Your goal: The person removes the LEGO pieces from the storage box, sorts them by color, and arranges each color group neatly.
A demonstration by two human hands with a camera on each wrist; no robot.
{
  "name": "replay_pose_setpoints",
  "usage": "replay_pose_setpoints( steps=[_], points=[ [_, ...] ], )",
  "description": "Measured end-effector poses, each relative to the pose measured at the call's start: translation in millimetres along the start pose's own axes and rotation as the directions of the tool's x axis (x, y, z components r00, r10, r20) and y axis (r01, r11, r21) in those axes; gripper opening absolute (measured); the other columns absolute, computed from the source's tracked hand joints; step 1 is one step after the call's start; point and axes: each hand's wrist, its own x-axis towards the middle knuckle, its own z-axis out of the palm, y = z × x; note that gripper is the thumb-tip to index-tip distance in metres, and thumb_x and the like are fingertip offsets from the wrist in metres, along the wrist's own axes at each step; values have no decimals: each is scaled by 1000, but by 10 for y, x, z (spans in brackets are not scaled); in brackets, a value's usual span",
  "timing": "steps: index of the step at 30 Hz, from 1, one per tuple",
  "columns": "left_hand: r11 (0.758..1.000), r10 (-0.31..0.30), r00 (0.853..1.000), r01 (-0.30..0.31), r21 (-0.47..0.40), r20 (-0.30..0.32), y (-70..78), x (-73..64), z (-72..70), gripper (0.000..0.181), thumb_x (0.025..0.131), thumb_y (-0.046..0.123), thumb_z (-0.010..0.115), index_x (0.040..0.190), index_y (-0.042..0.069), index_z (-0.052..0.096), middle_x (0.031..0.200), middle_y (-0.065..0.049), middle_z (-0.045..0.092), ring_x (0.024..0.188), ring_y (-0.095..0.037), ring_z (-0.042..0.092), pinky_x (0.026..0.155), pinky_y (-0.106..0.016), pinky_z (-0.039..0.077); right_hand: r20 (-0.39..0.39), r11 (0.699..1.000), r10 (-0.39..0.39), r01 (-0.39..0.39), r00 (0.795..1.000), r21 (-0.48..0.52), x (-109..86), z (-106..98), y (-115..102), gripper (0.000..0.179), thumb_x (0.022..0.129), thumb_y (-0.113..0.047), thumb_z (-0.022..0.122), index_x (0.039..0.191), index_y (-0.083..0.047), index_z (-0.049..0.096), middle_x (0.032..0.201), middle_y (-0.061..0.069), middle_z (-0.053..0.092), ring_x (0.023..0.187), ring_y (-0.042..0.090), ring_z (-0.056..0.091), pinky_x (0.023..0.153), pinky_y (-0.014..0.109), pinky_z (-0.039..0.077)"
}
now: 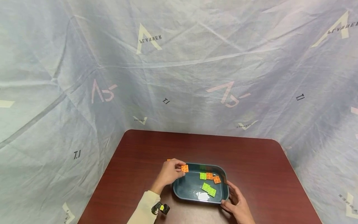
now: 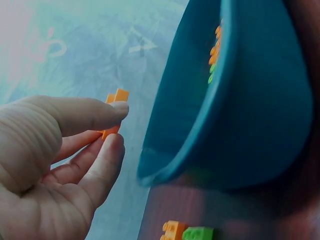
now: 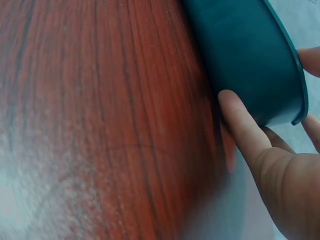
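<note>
My left hand (image 1: 169, 172) pinches an orange toy brick (image 1: 185, 168) between thumb and fingertips, above the left end of a dark teal tray (image 1: 185, 199). In the left wrist view the held brick (image 2: 121, 95) shows edge-on, apart from the tray wall (image 2: 260, 110). Several bricks lie inside the tray toward its right half, among them an orange brick (image 1: 217, 179) and joined lime-green bricks (image 1: 208, 189). My right hand (image 1: 237, 202) holds the tray's right end, thumb at the near corner. The right wrist view shows its fingers (image 3: 240, 117) against the outer wall.
Beyond the left hand, an orange brick (image 1: 168, 160) peeks out on the brown table (image 1: 260, 161). The left wrist view shows an orange brick (image 2: 173, 230) and a green brick (image 2: 198, 233) outside the tray. Grey printed cloth (image 1: 179, 81) hangs around the table.
</note>
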Motion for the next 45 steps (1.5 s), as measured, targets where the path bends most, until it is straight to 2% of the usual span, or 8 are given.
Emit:
replay_pose_setpoints(
  steps=[5,10,14,17,22,28,37,45],
  points=[
    [1000,-10,1000,10,13,-30,-46,50,-163,36,87,7,86,122,12,78,120,-8,71,100,-17,75,81,-25,63,1,1000,4,-4,1000,-1,8,-2,0,89,86,4,78,161,-22,39,164,26,40,142,45,51,84,44,65],
    [998,-16,998,20,67,-63,-182,138,-282,35,87,8,86,120,13,78,117,-7,72,97,-15,70,81,-28,63,-5,1000,21,-21,1000,4,9,7,-7,89,86,3,78,162,-22,38,166,26,37,144,46,48,85,44,65],
    [995,-33,996,40,88,-81,-310,174,-347,34,87,8,86,120,13,79,115,-7,72,96,-16,68,81,-31,62,3,1000,1,-1,1000,-1,-6,15,12,89,86,4,78,162,-19,37,166,28,37,144,47,48,85,43,65],
    [992,-68,994,76,97,-87,-396,168,-382,34,88,7,84,120,14,79,117,-7,72,97,-16,68,82,-32,61,10,1000,-26,26,1000,8,-28,24,38,89,86,6,78,162,-16,38,165,30,37,143,47,50,84,42,65],
    [988,-116,987,126,87,-108,-531,153,-444,34,89,4,82,121,14,78,118,-8,72,99,-18,69,81,-33,63,16,999,-22,21,1000,42,-61,34,79,90,85,6,79,162,-16,38,167,27,35,140,41,53,84,41,64],
    [984,-121,984,136,119,-129,-667,194,-535,34,90,4,82,122,13,78,121,-10,72,101,-19,70,85,-36,63,16,999,-19,19,1000,51,-34,7,96,89,86,4,79,162,-17,38,168,28,34,142,43,51,85,41,64],
    [975,-151,978,171,142,-146,-816,238,-600,35,89,1,82,123,8,77,124,-14,72,106,-26,72,88,-42,63,7,999,-2,2,1000,48,12,-6,76,89,85,3,79,161,-20,39,168,27,34,145,46,47,86,43,64],
    [967,-162,974,188,174,-157,-934,262,-593,35,88,-1,82,122,6,78,117,-12,76,99,-21,73,86,-42,63,-3,999,12,-11,1000,38,11,-9,86,89,86,2,79,162,-21,39,167,28,36,144,45,49,86,43,65]
  ],
)
